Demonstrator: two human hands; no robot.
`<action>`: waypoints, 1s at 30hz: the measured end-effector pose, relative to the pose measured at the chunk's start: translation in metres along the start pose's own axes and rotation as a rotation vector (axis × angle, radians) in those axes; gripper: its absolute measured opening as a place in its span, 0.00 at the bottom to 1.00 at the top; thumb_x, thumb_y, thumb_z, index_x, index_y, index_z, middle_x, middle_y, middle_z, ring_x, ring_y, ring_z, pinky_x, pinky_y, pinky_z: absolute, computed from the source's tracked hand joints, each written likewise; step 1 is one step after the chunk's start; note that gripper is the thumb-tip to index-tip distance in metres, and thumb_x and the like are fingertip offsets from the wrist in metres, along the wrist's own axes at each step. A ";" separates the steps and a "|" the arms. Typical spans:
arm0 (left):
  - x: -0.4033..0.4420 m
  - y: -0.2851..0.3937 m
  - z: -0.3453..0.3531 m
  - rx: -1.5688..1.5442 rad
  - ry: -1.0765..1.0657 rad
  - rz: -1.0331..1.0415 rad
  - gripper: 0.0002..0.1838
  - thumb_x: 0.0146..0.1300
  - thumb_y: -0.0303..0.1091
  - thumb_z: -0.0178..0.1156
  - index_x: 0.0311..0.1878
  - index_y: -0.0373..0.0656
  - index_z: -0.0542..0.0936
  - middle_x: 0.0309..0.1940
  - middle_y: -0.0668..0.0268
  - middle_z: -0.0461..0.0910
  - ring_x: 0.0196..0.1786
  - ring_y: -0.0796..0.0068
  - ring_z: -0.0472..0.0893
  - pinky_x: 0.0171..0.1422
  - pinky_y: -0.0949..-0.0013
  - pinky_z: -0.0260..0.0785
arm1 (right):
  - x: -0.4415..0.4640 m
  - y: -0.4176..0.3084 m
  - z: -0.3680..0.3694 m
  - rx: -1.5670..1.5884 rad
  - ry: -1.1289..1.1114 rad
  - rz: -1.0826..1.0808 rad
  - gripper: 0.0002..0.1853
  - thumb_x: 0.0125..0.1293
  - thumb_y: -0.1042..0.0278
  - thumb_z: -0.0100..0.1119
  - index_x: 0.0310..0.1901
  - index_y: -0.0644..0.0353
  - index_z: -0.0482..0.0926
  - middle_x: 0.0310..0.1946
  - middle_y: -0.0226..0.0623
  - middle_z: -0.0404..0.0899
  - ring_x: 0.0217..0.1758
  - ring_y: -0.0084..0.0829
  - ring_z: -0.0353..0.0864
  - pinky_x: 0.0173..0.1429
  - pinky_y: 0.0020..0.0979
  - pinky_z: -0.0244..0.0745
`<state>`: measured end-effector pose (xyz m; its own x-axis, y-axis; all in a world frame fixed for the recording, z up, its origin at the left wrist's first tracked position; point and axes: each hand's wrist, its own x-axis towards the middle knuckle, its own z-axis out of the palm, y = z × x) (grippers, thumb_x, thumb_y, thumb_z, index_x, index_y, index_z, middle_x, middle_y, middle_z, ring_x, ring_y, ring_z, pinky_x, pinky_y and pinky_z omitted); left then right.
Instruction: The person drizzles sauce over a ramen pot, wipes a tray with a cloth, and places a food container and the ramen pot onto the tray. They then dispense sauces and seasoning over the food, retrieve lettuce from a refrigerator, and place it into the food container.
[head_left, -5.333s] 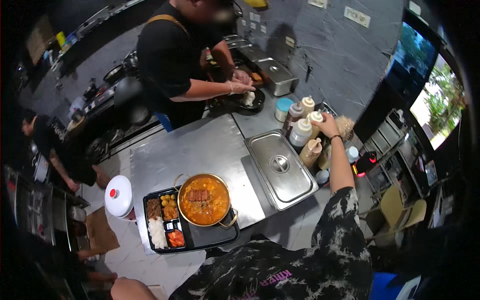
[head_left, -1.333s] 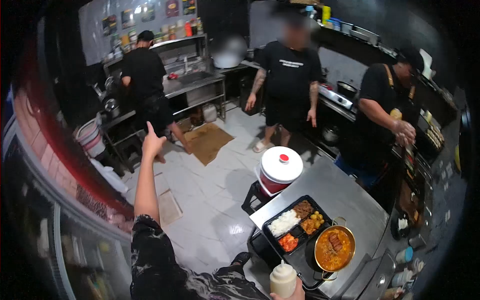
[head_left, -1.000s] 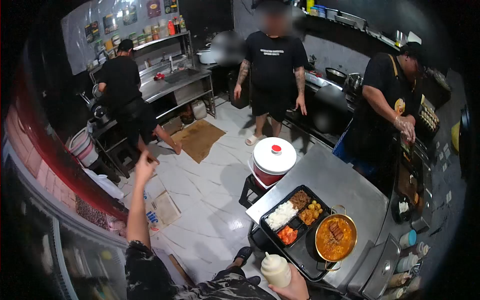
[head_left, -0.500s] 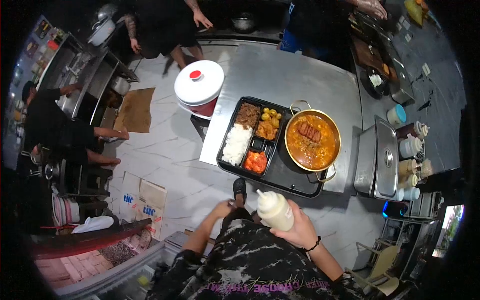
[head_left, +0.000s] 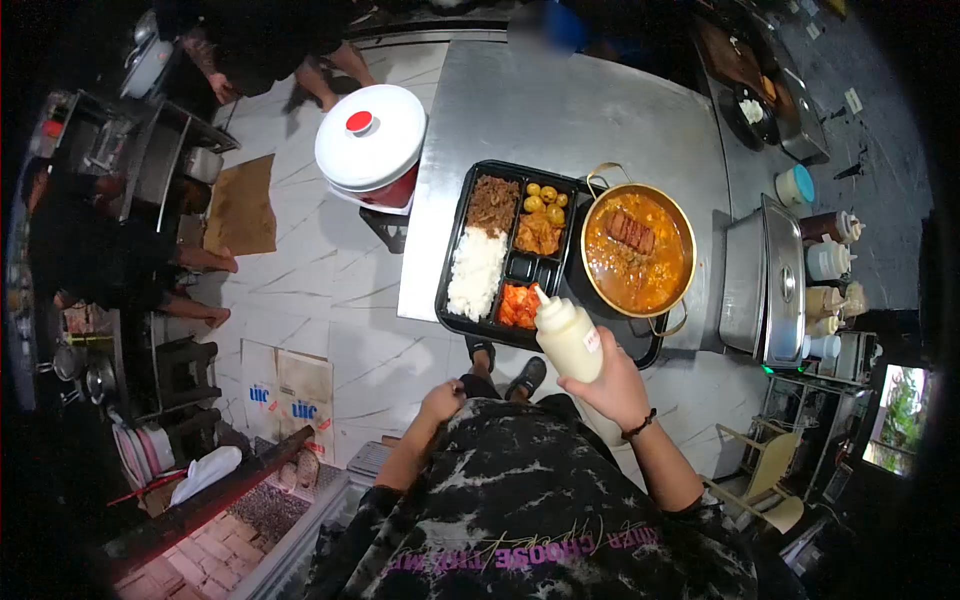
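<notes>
My right hand (head_left: 612, 388) is wrapped round a squeeze bottle (head_left: 568, 345) of pale sauce, its nozzle tilted up beside the red kimchi (head_left: 518, 305). My left hand (head_left: 441, 402) hangs low in front of my shirt, fingers curled; whether it holds anything is hidden. The black divided tray (head_left: 455, 318) has rice (head_left: 477, 272), shredded meat (head_left: 493, 205), orange-brown pieces (head_left: 538, 234) and small round yellow items (head_left: 546, 203) in its compartments. To its right stands a brass pan (head_left: 687, 280) of orange stew (head_left: 640, 265) with sliced meat on top.
The steel table (head_left: 560, 110) holds the food. A white-lidded container (head_left: 370, 140) stands at its left. On the right are a lidded steel container (head_left: 770, 285) and sauce bottles (head_left: 828, 262). Co-workers' legs and arms show at upper left; a chair (head_left: 765, 470) stands at lower right.
The view has turned down towards the table. My right hand has brought the bottle up to the tray's front edge. My left hand has come down from pointing outwards to my body.
</notes>
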<state>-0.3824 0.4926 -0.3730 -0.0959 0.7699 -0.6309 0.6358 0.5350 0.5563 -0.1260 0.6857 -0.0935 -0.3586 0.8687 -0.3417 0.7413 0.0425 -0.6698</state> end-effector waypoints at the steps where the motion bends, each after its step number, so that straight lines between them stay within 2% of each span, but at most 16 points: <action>1: 0.002 -0.009 0.013 0.099 0.004 0.076 0.15 0.56 0.42 0.54 0.43 0.48 0.78 0.30 0.53 0.81 0.39 0.49 0.79 0.48 0.56 0.70 | 0.009 -0.003 0.000 -0.012 0.001 0.010 0.39 0.40 0.56 0.71 0.54 0.62 0.64 0.41 0.54 0.76 0.47 0.52 0.76 0.49 0.42 0.71; 2: 0.001 -0.002 0.003 0.152 -0.035 0.018 0.13 0.56 0.43 0.53 0.40 0.50 0.80 0.33 0.52 0.80 0.42 0.52 0.79 0.50 0.57 0.70 | 0.014 -0.005 0.001 -0.038 -0.016 0.028 0.38 0.41 0.55 0.70 0.53 0.60 0.64 0.41 0.53 0.76 0.47 0.52 0.75 0.49 0.43 0.71; 3: 0.007 0.001 -0.016 -0.054 -0.183 -0.081 0.13 0.56 0.41 0.54 0.41 0.46 0.79 0.37 0.52 0.80 0.43 0.53 0.79 0.50 0.59 0.70 | 0.016 -0.006 0.003 -0.062 -0.042 0.053 0.37 0.41 0.53 0.70 0.52 0.57 0.64 0.41 0.52 0.76 0.47 0.52 0.75 0.48 0.43 0.71; 4: 0.003 0.003 -0.027 -0.086 0.016 0.007 0.14 0.56 0.40 0.55 0.41 0.43 0.78 0.37 0.52 0.80 0.42 0.53 0.79 0.48 0.59 0.71 | 0.020 -0.003 0.004 -0.046 -0.036 0.001 0.36 0.42 0.52 0.69 0.52 0.57 0.64 0.38 0.52 0.76 0.45 0.53 0.75 0.47 0.44 0.71; 5: 0.025 -0.036 -0.018 -0.041 -0.014 0.123 0.15 0.55 0.40 0.58 0.43 0.41 0.77 0.36 0.53 0.80 0.41 0.53 0.79 0.47 0.59 0.71 | 0.025 0.005 0.008 -0.094 -0.029 -0.052 0.36 0.41 0.51 0.70 0.50 0.57 0.64 0.37 0.52 0.76 0.42 0.54 0.76 0.45 0.45 0.72; 6: 0.034 -0.042 -0.036 0.037 -0.050 0.114 0.18 0.56 0.42 0.58 0.46 0.43 0.76 0.37 0.54 0.81 0.43 0.54 0.79 0.48 0.59 0.71 | 0.028 -0.003 0.006 -0.144 -0.065 0.029 0.35 0.41 0.50 0.70 0.49 0.57 0.65 0.37 0.53 0.77 0.42 0.54 0.76 0.45 0.45 0.72; 7: 0.040 -0.038 -0.063 0.005 -0.142 -0.059 0.19 0.56 0.43 0.59 0.48 0.45 0.75 0.38 0.54 0.81 0.45 0.54 0.79 0.50 0.59 0.70 | 0.032 -0.012 0.002 -0.193 -0.094 0.106 0.35 0.41 0.50 0.70 0.48 0.58 0.65 0.36 0.53 0.77 0.42 0.54 0.76 0.44 0.45 0.72; 11: 0.072 -0.065 -0.132 0.034 -0.068 -0.136 0.19 0.56 0.41 0.59 0.49 0.44 0.75 0.37 0.52 0.81 0.44 0.53 0.79 0.51 0.59 0.70 | 0.048 -0.043 -0.007 -0.424 -0.241 0.293 0.36 0.41 0.47 0.70 0.47 0.60 0.64 0.39 0.55 0.77 0.45 0.51 0.77 0.47 0.43 0.73; 14: 0.088 -0.087 -0.172 -0.023 0.036 -0.134 0.18 0.55 0.38 0.59 0.48 0.43 0.75 0.36 0.50 0.81 0.41 0.55 0.81 0.48 0.60 0.71 | 0.054 -0.058 -0.010 -0.502 -0.276 0.283 0.37 0.41 0.46 0.69 0.47 0.61 0.64 0.36 0.53 0.78 0.42 0.51 0.79 0.46 0.42 0.74; 16: 0.099 -0.105 -0.186 -0.275 0.111 -0.176 0.17 0.55 0.35 0.59 0.47 0.42 0.76 0.33 0.53 0.81 0.33 0.63 0.81 0.41 0.64 0.71 | 0.055 -0.059 -0.012 -0.582 -0.256 0.181 0.36 0.42 0.46 0.69 0.47 0.59 0.64 0.32 0.50 0.79 0.38 0.51 0.79 0.42 0.44 0.76; 17: 0.105 -0.113 -0.188 -0.282 0.108 -0.163 0.17 0.55 0.35 0.59 0.47 0.42 0.76 0.33 0.53 0.81 0.33 0.63 0.81 0.41 0.64 0.71 | 0.058 -0.063 -0.012 -0.592 -0.245 0.187 0.36 0.42 0.46 0.69 0.47 0.59 0.64 0.32 0.50 0.79 0.38 0.51 0.79 0.42 0.44 0.76; 20: 0.109 -0.130 -0.186 -0.511 0.114 -0.214 0.19 0.48 0.22 0.49 0.47 0.34 0.71 0.33 0.60 0.78 0.30 0.75 0.76 0.31 0.75 0.68 | 0.067 -0.069 -0.011 -0.702 -0.231 0.155 0.36 0.41 0.44 0.70 0.45 0.60 0.65 0.32 0.54 0.78 0.39 0.52 0.79 0.43 0.46 0.74; 21: 0.109 -0.140 -0.178 -0.521 0.112 -0.212 0.19 0.48 0.22 0.49 0.47 0.34 0.71 0.33 0.60 0.78 0.30 0.75 0.76 0.31 0.75 0.68 | 0.071 -0.067 -0.011 -0.750 -0.238 0.145 0.37 0.41 0.42 0.69 0.45 0.60 0.65 0.32 0.53 0.78 0.38 0.51 0.79 0.42 0.45 0.75; 23: 0.108 -0.160 -0.154 -0.618 0.151 -0.170 0.15 0.54 0.33 0.60 0.46 0.41 0.76 0.27 0.60 0.80 0.25 0.73 0.77 0.32 0.69 0.69 | 0.078 -0.075 -0.010 -0.808 -0.244 0.123 0.37 0.42 0.41 0.68 0.46 0.60 0.66 0.32 0.53 0.78 0.38 0.50 0.80 0.42 0.45 0.75; 29: 0.058 -0.141 -0.122 -0.447 0.039 -0.247 0.15 0.53 0.34 0.61 0.44 0.42 0.76 0.27 0.59 0.81 0.26 0.72 0.79 0.32 0.69 0.70 | 0.091 -0.097 -0.010 -0.958 -0.250 0.153 0.35 0.43 0.42 0.66 0.47 0.59 0.68 0.33 0.49 0.79 0.38 0.45 0.81 0.41 0.41 0.77; 30: 0.053 -0.144 -0.113 -0.397 0.019 -0.262 0.15 0.53 0.34 0.61 0.45 0.42 0.76 0.27 0.59 0.81 0.26 0.71 0.79 0.32 0.69 0.71 | 0.094 -0.096 -0.011 -0.995 -0.267 0.114 0.30 0.45 0.48 0.64 0.46 0.58 0.69 0.33 0.48 0.79 0.36 0.45 0.81 0.39 0.41 0.77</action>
<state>-0.5657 0.4954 -0.4250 -0.2308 0.5953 -0.7696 0.2465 0.8009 0.5457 -0.2247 0.7688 -0.0548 -0.2808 0.7604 -0.5856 0.8688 0.4607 0.1816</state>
